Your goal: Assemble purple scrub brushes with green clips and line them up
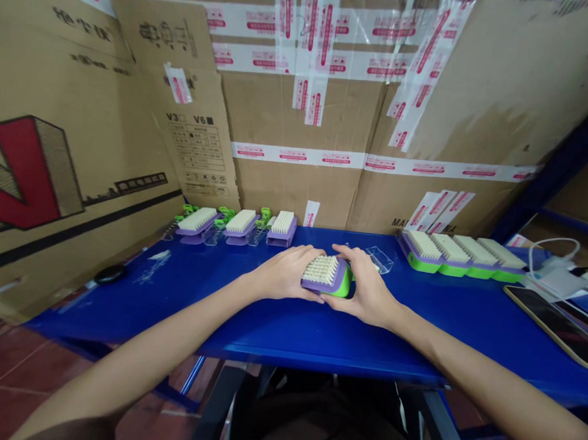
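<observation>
A brush (323,271) with cream bristles facing up and a purple and green body is held between both hands above the front middle of the blue table. My left hand (288,272) grips its left end, the fingers wrapped over the far and near sides. On the green right end, my right hand (364,286) holds it between thumb and fingers. Just behind my right hand lies a small clear plastic piece (380,259). The underside of the brush is hidden.
Purple brush parts (282,227) with clear and green pieces line the blue table's (181,306) back left. Several green-based brushes (462,255) stand at back right, near a phone (555,322) and white cables. A black round object (110,275) lies left. Cardboard (299,115) walls the back.
</observation>
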### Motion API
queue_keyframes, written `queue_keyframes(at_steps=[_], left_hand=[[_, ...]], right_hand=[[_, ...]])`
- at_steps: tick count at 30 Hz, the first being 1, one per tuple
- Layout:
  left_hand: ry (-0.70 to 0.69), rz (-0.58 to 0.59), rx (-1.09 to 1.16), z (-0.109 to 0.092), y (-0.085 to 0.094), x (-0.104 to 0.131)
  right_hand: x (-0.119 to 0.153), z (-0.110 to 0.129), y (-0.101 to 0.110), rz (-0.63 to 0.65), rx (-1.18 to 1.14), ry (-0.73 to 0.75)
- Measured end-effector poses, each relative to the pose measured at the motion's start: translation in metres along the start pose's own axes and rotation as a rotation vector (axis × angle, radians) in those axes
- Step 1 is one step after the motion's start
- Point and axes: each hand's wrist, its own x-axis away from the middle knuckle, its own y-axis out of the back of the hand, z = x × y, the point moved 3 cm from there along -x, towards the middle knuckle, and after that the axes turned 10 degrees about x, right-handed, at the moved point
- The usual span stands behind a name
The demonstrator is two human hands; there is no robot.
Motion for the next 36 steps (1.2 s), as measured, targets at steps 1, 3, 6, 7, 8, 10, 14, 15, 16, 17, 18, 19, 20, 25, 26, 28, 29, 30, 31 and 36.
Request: queue_keyframes(at_steps=[1, 3, 6, 7, 8, 10, 14, 15, 16, 17, 18, 19, 20, 25, 26, 28, 29, 30, 31, 36], left_hand=[[0.010, 0.002, 0.017, 0.000, 0.000, 0.000], [0.029, 0.006, 0.060, 0.000, 0.000, 0.000], [0.046, -0.009, 0.125, 0.000, 0.000, 0.001], [0.049, -0.015, 0.137, 0.000, 0.000, 0.000], [0.052, -0.020, 0.144, 0.000, 0.000, 0.000], [0.062, -0.019, 0.153, 0.000, -0.001, 0.000], [0.063, 0.005, 0.150, -0.003, 0.001, -0.001], [0.056, 0.008, 0.143, -0.005, 0.002, -0.002], [0.047, 0.010, 0.135, -0.007, 0.003, -0.003], [0.039, 0.013, 0.129, -0.009, 0.004, -0.003], [0.036, 0.019, 0.126, -0.010, 0.005, -0.003], [0.039, 0.029, 0.125, -0.011, 0.006, -0.003], [0.049, 0.041, 0.125, -0.011, 0.006, -0.003], [0.125, 0.070, 0.126, -0.007, 0.004, -0.002], [0.126, 0.065, 0.128, -0.006, 0.003, -0.002], [0.122, 0.053, 0.128, -0.007, 0.002, -0.002], [0.121, 0.048, 0.123, -0.008, 0.002, -0.002], [0.123, 0.045, 0.116, -0.010, 0.002, -0.002], [0.126, 0.046, 0.108, -0.011, 0.002, -0.002], [0.130, 0.057, 0.090, -0.014, 0.002, -0.001]], right_hand=[[0.000, -0.001, 0.000, 0.001, -0.008, -0.008], [0.000, -0.002, 0.001, -0.006, -0.027, -0.019], [0.000, -0.003, 0.002, -0.005, -0.062, -0.036], [-0.001, -0.003, 0.002, 0.000, -0.073, -0.042], [-0.001, -0.003, 0.002, 0.006, -0.083, -0.046], [-0.001, -0.003, 0.003, 0.010, -0.096, -0.048], [0.000, -0.004, 0.000, 0.011, -0.101, -0.038], [0.001, -0.004, -0.002, 0.013, -0.098, -0.034], [0.001, -0.005, -0.003, 0.017, -0.094, -0.030], [0.002, -0.006, -0.003, 0.022, -0.089, -0.027], [0.002, -0.006, -0.004, 0.028, -0.085, -0.025], [0.002, -0.006, -0.004, 0.034, -0.082, -0.022], [0.002, -0.007, -0.004, 0.037, -0.079, -0.018], [0.002, -0.007, -0.002, 0.025, -0.082, -0.008], [0.002, -0.008, -0.002, 0.025, -0.088, -0.010], [0.002, -0.009, -0.003, 0.026, -0.104, -0.012], [0.003, -0.010, -0.004, 0.025, -0.110, -0.013], [0.003, -0.010, -0.004, 0.024, -0.113, -0.013], [0.003, -0.011, -0.005, 0.022, -0.114, -0.013], [0.003, -0.012, -0.005, 0.016, -0.113, 0.007]])
